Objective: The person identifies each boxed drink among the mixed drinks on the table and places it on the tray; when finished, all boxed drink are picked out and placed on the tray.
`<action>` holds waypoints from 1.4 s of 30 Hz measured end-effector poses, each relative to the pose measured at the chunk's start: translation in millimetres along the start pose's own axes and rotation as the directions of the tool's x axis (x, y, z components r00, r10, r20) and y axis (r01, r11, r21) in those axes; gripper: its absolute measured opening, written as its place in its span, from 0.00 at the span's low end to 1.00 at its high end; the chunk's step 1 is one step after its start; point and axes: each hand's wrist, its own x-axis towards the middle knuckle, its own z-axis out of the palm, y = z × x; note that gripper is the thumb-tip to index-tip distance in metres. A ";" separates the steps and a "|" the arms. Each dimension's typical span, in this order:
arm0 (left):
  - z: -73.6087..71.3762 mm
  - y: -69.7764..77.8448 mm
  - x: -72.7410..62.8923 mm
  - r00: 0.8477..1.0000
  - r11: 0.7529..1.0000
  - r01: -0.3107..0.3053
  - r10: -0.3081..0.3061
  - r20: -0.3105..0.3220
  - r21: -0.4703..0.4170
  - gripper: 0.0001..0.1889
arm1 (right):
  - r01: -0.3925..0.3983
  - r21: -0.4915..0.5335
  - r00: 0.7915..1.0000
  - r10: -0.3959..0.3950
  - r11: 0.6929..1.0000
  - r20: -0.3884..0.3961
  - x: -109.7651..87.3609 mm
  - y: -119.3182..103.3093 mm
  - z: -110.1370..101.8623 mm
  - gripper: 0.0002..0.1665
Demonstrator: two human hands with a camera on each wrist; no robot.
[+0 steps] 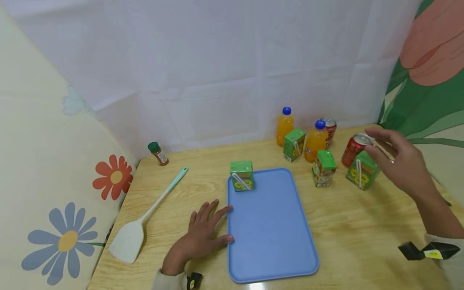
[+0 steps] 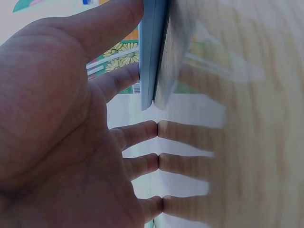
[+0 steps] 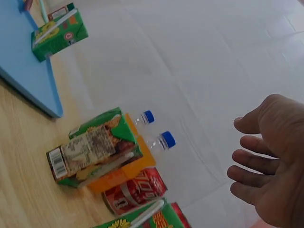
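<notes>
My left hand (image 1: 203, 231) rests beside the blue tray (image 1: 270, 225), its thumb and index finger touching the left rim. In the left wrist view the other fingertips (image 2: 151, 129) of that hand touch the wooden table. A green juice box (image 1: 242, 177) with a white straw stands in the tray's far left corner. My right hand (image 1: 404, 165) is raised at the right, fingers loosely bent, nearest to a red soda can (image 1: 355, 151) and a second green juice box (image 1: 362, 171). In the right wrist view nothing is in the right hand (image 3: 275, 166), which hangs apart from the drinks.
More juice boxes (image 1: 324, 169), orange drink bottles (image 1: 316, 141) with blue caps and another red can (image 1: 330, 131) stand at the back right. On the left lie a white spatula (image 1: 130, 241) and a small green-capped bottle (image 1: 158, 154). A white cloth (image 1: 217, 80) hangs behind the table.
</notes>
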 end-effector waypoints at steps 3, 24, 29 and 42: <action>-0.3 0.8 -0.5 1.000 1.000 -0.004 0.004 -0.001 -0.005 0.41 | -0.093 -0.080 0.995 0.090 0.993 -0.036 -9.6 12.2 -5.9 0.32; -0.9 -0.2 1.6 1.000 1.000 -0.004 0.004 0.003 0.014 0.41 | -0.301 -0.062 0.951 0.305 0.952 0.057 -34.4 70.0 12.9 0.43; -1.4 -1.2 2.5 1.000 1.000 0.011 -0.011 0.015 0.025 0.42 | -0.315 -0.081 0.947 0.318 0.946 0.032 -34.4 68.7 14.2 0.43; 1.5 -2.9 1.5 1.000 1.000 0.009 -0.009 0.017 0.005 0.41 | -0.269 -0.110 0.961 0.259 0.957 -0.100 -31.5 61.9 11.1 0.36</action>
